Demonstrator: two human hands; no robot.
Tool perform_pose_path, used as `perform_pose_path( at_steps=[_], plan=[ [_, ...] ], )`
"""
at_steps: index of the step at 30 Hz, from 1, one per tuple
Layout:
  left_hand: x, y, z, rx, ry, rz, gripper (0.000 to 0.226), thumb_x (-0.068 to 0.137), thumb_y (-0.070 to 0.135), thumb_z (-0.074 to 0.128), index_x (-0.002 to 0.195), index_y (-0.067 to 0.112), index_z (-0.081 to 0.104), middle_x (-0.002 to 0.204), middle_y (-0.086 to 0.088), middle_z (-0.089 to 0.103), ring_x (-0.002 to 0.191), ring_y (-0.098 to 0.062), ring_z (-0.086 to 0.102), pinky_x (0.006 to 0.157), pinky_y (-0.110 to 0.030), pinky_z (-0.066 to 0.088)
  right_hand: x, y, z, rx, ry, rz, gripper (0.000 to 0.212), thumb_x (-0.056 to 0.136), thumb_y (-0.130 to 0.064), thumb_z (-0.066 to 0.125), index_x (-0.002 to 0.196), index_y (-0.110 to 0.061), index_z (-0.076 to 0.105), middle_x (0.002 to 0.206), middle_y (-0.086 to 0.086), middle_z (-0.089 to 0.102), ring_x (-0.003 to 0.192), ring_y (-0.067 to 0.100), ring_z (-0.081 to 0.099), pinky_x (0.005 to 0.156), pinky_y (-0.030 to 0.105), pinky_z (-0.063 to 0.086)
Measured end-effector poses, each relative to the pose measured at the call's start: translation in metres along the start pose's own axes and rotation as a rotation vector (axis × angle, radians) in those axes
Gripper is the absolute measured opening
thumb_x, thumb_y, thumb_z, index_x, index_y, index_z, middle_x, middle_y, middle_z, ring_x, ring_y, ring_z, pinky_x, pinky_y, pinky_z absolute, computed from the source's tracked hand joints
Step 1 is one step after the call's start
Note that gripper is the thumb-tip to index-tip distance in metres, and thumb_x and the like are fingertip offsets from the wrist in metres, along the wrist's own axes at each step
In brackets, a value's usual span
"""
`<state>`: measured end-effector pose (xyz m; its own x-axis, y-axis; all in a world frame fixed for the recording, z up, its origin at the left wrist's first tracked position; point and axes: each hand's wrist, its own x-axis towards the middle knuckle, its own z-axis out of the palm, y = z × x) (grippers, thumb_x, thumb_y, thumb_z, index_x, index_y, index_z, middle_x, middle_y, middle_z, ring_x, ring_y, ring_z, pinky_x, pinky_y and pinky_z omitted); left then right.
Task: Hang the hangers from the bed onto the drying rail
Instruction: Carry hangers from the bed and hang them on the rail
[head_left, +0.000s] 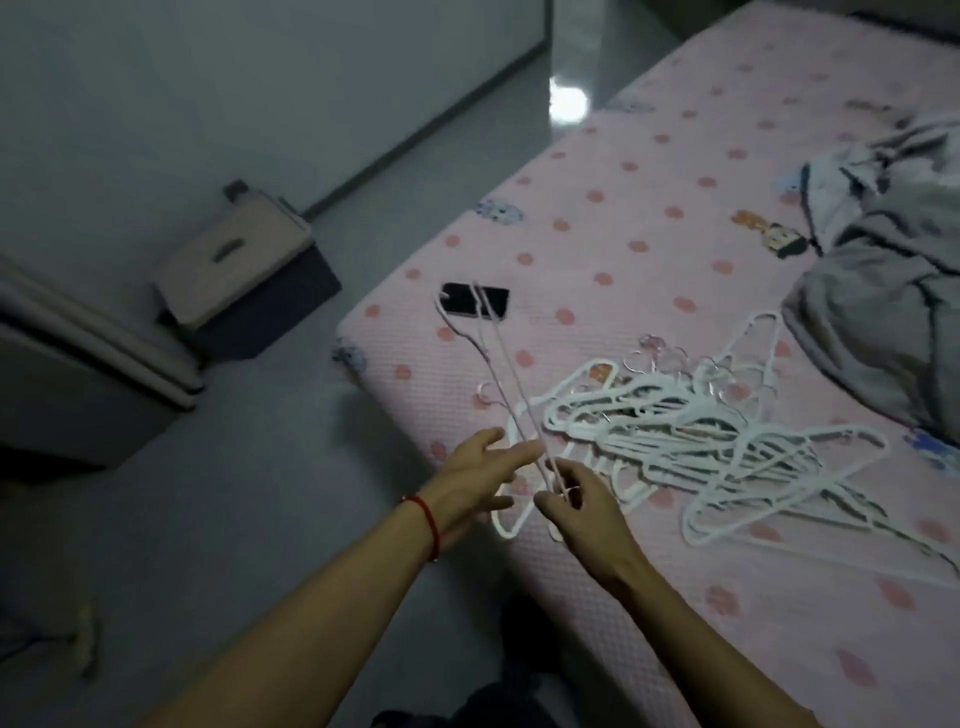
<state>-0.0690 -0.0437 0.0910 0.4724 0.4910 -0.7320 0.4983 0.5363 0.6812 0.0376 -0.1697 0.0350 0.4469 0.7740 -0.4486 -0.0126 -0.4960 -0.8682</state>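
A tangled pile of white plastic hangers lies on the pink dotted bed near its left edge. My right hand pinches a lifted white hanger that points up and away toward the phone. My left hand, with a red string on the wrist, reaches beside it with fingers extended, touching the hanger's lower part. The drying rail is not in view.
A black phone lies on the bed near its corner. A grey blanket is bunched at the right. A beige storage box stands on the grey floor at the left, next to white furniture.
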Motion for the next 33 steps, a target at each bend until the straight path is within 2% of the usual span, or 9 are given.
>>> perform_pose_path(
  at_steps=[8, 10, 12, 14, 16, 21, 24, 27, 33],
  plan=[
    [-0.137, -0.030, -0.178, -0.687, 0.421, 0.265, 0.118, 0.065, 0.029, 0.089, 0.152, 0.009, 0.012, 0.114, -0.013, 0.063, 0.109, -0.032, 0.065, 0.093, -0.054, 0.052, -0.018, -0.143, 0.160, -0.206, -0.845, -0.266, 0.051, 0.078, -0.049, 0.059, 0.125, -0.029, 0.062, 0.095, -0.005, 0.066, 0.078, 0.008, 0.062, 0.070, 0.032, 0.058],
    [-0.184, -0.055, -0.216, -0.769, 0.577, 0.300, 0.102, 0.061, 0.031, 0.089, 0.143, 0.002, 0.035, 0.109, -0.015, 0.064, 0.104, -0.033, 0.067, 0.090, -0.054, 0.054, -0.036, -0.166, 0.208, -0.269, -1.005, -0.288, 0.043, 0.079, -0.047, 0.062, 0.119, -0.030, 0.065, 0.087, -0.008, 0.066, 0.079, 0.013, 0.064, 0.075, 0.040, 0.060],
    [-0.234, -0.080, -0.242, -0.809, 0.696, 0.314, 0.060, 0.069, 0.034, 0.087, 0.111, 0.003, 0.058, 0.091, -0.012, 0.064, 0.093, -0.031, 0.069, 0.090, -0.049, 0.055, -0.058, -0.187, 0.255, -0.378, -1.155, -0.354, 0.040, 0.083, -0.053, 0.061, 0.119, -0.036, 0.065, 0.099, -0.006, 0.070, 0.091, 0.014, 0.068, 0.085, 0.042, 0.059],
    [-0.281, -0.106, -0.263, -0.880, 0.815, 0.313, 0.035, 0.077, 0.030, 0.080, 0.091, 0.006, 0.060, 0.078, -0.009, 0.063, 0.081, -0.028, 0.068, 0.082, -0.044, 0.058, -0.087, -0.207, 0.300, -0.435, -1.292, -0.427, 0.046, 0.087, -0.062, 0.057, 0.127, -0.040, 0.062, 0.117, -0.015, 0.069, 0.106, 0.004, 0.065, 0.095, 0.036, 0.054],
    [-0.325, -0.132, -0.281, -0.969, 0.952, 0.288, 0.030, 0.077, 0.028, 0.078, 0.087, 0.006, 0.061, 0.079, -0.013, 0.063, 0.076, -0.029, 0.068, 0.071, -0.040, 0.058, -0.116, -0.219, 0.343, -0.440, -1.375, -0.417, 0.047, 0.091, -0.065, 0.054, 0.131, -0.041, 0.057, 0.125, -0.023, 0.064, 0.113, -0.007, 0.059, 0.098, 0.027, 0.051],
    [-0.425, -0.201, -0.323, -1.124, 1.148, 0.307, 0.039, 0.076, 0.024, 0.082, 0.102, 0.000, 0.065, 0.103, -0.025, 0.063, 0.098, -0.043, 0.068, 0.086, -0.053, 0.056, -0.199, -0.232, 0.449, -0.516, -1.438, -0.504, 0.032, 0.101, -0.047, 0.049, 0.131, -0.040, 0.057, 0.131, -0.016, 0.061, 0.117, -0.005, 0.056, 0.106, 0.025, 0.045],
    [-0.474, -0.238, -0.350, -1.144, 1.220, 0.342, 0.034, 0.073, 0.028, 0.083, 0.093, 0.004, 0.069, 0.090, -0.018, 0.064, 0.086, -0.035, 0.068, 0.083, -0.047, 0.057, -0.257, -0.241, 0.502, -0.549, -1.482, -0.568, 0.034, 0.102, -0.040, 0.049, 0.135, -0.035, 0.055, 0.134, -0.017, 0.058, 0.121, -0.006, 0.052, 0.099, 0.014, 0.037],
    [-0.520, -0.269, -0.377, -1.159, 1.287, 0.355, 0.039, 0.065, 0.036, 0.087, 0.088, 0.008, 0.073, 0.075, -0.012, 0.063, 0.076, -0.028, 0.067, 0.088, -0.051, 0.055, -0.306, -0.251, 0.549, -0.591, -1.538, -0.584, 0.040, 0.101, -0.042, 0.050, 0.139, -0.033, 0.052, 0.138, -0.016, 0.053, 0.126, 0.002, 0.047, 0.103, 0.021, 0.031],
    [-0.590, -0.312, -0.417, -1.111, 1.378, 0.270, 0.039, 0.070, 0.051, 0.080, 0.092, 0.021, 0.072, 0.068, -0.001, 0.073, 0.095, -0.027, 0.067, 0.095, -0.049, 0.051, -0.379, -0.255, 0.627, -0.622, -1.673, -0.502, 0.042, 0.093, -0.052, 0.056, 0.133, -0.041, 0.054, 0.131, -0.012, 0.060, 0.118, 0.006, 0.058, 0.105, 0.033, 0.045]
  ],
)
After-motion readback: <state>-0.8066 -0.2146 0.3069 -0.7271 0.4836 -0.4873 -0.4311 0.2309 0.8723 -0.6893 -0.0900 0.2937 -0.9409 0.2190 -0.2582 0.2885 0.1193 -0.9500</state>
